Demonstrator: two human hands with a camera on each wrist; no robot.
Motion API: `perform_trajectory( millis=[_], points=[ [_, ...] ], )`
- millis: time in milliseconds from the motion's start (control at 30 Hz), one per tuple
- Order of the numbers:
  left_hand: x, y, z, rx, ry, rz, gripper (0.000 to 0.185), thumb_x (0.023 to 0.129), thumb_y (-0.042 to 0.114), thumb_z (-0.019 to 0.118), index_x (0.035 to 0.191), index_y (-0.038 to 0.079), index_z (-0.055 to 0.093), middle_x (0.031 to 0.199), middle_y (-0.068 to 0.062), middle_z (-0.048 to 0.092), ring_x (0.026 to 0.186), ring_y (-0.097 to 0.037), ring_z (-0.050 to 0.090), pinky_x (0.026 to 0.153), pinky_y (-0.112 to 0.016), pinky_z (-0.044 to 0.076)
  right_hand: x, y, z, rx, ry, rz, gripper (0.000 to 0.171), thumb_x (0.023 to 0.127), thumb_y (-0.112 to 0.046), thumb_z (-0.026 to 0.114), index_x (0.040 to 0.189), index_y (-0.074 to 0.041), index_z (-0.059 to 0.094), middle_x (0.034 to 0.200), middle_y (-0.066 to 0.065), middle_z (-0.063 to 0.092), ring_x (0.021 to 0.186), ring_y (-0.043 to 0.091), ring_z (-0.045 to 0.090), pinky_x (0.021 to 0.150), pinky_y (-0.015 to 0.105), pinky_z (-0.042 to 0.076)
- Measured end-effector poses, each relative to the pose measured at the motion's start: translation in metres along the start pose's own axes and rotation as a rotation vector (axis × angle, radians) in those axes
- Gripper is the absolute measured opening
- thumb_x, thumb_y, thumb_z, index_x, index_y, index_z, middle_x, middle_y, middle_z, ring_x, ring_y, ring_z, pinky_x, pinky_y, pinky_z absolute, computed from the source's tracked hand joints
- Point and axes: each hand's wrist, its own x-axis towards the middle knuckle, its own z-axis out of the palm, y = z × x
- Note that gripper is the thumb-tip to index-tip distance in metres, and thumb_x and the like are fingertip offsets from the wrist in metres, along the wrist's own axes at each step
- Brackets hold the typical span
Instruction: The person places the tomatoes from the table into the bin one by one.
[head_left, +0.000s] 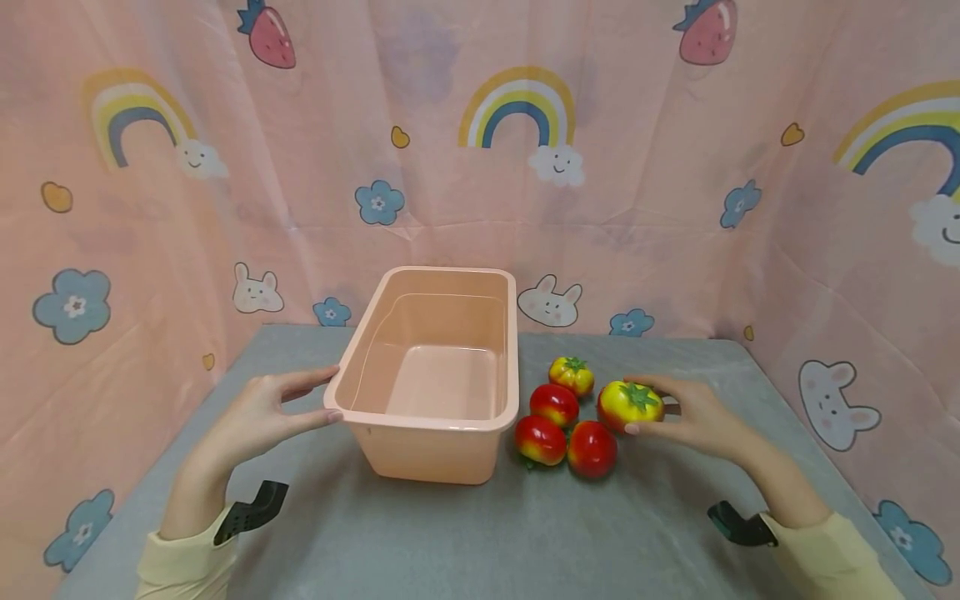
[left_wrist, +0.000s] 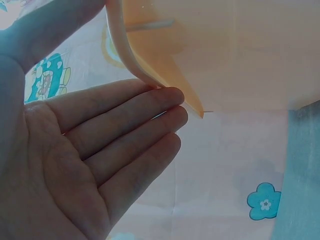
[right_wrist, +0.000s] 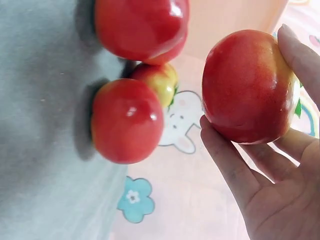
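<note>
My right hand (head_left: 693, 414) holds a red and yellow tomato (head_left: 628, 406) between thumb and fingers. Its green leafy top faces up in the head view, and in the right wrist view the tomato (right_wrist: 250, 87) is raised off the table. Several more tomatoes lie to its left: a small yellow-red one (head_left: 572, 377) at the back, and red ones (head_left: 553, 405) in front of it. A peach-coloured plastic basin (head_left: 431, 450) stands left of them, its inside bare. My left hand (head_left: 262, 417) touches the basin's left rim near the front corner, fingers nearly straight in the left wrist view.
The basin and tomatoes stand on a grey table (head_left: 420, 542). A pink curtain (head_left: 322, 125) with rainbows, flowers and rabbits hangs behind and at both sides. A black band (head_left: 251, 512) sits on the left wrist and another (head_left: 741, 525) on the right.
</note>
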Motion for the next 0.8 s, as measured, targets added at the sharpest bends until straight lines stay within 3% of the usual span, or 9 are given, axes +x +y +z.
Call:
perform_trajectory(
  millis=[367, 800],
  points=[
    [0.0, -0.001, 0.0, -0.014, -0.007, -0.002, 0.061, 0.081, 0.046, 0.072, 0.133, 0.021, 0.057, 0.132, -0.003, 0.059, 0.121, -0.035, 0.055, 0.097, -0.053, 0.049, 0.017, -0.015, -0.008, -0.038, -0.003, -0.024, 0.064, 0.078, -0.042, 0.076, 0.128, -0.008, 0.057, 0.123, 0.011, 0.062, 0.103, 0.024, 0.06, 0.079, 0.039, 0.06],
    [0.0, -0.001, 0.001, -0.016, -0.004, 0.0, 0.061, 0.08, 0.047, 0.072, 0.133, 0.02, 0.057, 0.131, -0.002, 0.059, 0.121, -0.034, 0.055, 0.098, -0.052, 0.049, 0.038, -0.033, -0.017, -0.035, -0.021, -0.117, 0.063, 0.077, -0.039, 0.078, 0.128, -0.009, 0.057, 0.123, 0.008, 0.061, 0.103, 0.021, 0.06, 0.08, 0.039, 0.06]
  ],
)
